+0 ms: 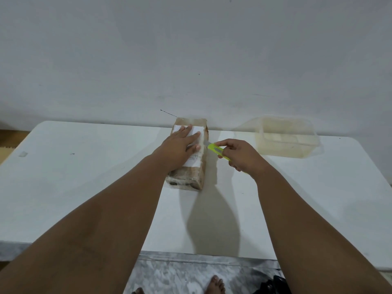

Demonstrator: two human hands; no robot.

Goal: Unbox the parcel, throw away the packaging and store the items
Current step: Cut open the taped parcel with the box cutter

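Note:
A brown cardboard parcel, wrapped in clear tape and bearing a white label, lies on the white table with its far end against the wall. My left hand rests flat on the label with fingers spread, pressing the parcel down. My right hand grips a yellow-green box cutter. Its short blade points left and touches the parcel's upper right edge.
A clear plastic container stands at the table's back right, near the wall. The grey wall runs right behind the table. Below the table's near edge are a marbled floor, my bare feet and a dark object.

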